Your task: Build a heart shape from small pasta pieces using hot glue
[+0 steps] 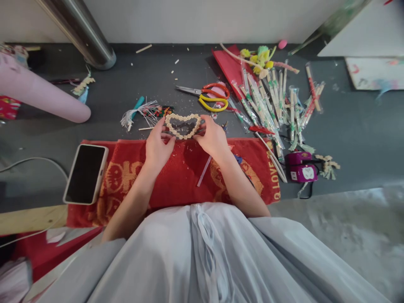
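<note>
A cream-coloured, heart-shaped frame (184, 136) made of small joined pieces is held up between my hands, just beyond the red towel's far edge. My left hand (158, 145) grips its left side, thumb near the bottom edge. On the opposite side, my right hand (212, 136) holds it between thumb and fingers. Below my hands, the red towel (179, 181) with gold print lies on the dark table, and a thin pale stick (204, 171) rests on it. Scissors (204, 91) with one orange and one yellow handle lie beyond my right hand. Left of the heart is a white-stringed bundle (147, 110).
A phone (85, 174) lies at the towel's left end. Several plastic-wrapped sticks (263, 103) spread across the right side, with a red packet (225, 63) behind. Purple blocks (303, 172) sit at the right front. A pink cylinder (53, 92) and a metal post (85, 33) stand left.
</note>
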The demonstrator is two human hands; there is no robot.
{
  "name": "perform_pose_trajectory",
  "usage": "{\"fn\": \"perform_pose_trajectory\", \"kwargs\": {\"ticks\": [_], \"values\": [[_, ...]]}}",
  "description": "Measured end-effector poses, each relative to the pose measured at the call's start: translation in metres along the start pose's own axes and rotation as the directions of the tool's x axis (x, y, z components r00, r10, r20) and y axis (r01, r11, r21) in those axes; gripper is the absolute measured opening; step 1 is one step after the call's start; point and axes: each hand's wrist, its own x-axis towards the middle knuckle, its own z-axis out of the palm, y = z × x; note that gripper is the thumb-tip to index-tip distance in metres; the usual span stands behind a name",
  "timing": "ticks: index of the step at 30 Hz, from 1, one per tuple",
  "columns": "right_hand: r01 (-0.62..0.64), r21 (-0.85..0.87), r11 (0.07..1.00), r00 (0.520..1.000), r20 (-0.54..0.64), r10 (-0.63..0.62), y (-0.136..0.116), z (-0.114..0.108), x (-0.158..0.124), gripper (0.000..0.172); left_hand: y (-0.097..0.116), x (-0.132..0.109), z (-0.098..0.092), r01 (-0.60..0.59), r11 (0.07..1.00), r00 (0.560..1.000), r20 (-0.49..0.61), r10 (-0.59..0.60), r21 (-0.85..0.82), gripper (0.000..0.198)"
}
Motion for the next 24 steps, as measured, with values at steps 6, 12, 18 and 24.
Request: {"fn": "perform_pose_trajectory", "kwargs": {"ticks": [6, 12, 18, 24], "values": [[0.007, -0.077, 0.997, 1.0, 0.013, -0.006, 0.0, 0.003, 0.001, 0.067, 0.0, -0.001, -0.002, -0.025, 0.985, 0.999, -0.021, 0.029, 0.17, 0.07], [0.014, -0.162, 0.987, 1.0, 0.015, -0.011, 0.0, 0.008, 0.0, 0.066, -0.003, -0.001, -0.006, -0.08, 0.954, 0.996, -0.021, 0.09, 0.289, 0.062], [0.049, -0.185, 0.982, 0.998, -0.021, -0.054, 0.004, 0.013, -0.004, 0.065, -0.015, -0.001, -0.003, -0.135, 0.956, 0.986, -0.056, 0.154, 0.262, 0.055], [0.068, -0.148, 0.987, 0.994, -0.07, -0.079, 0.015, 0.01, -0.013, 0.062, -0.013, -0.002, -0.005, -0.116, 0.97, 0.992, -0.014, 0.122, 0.215, 0.046]]}}
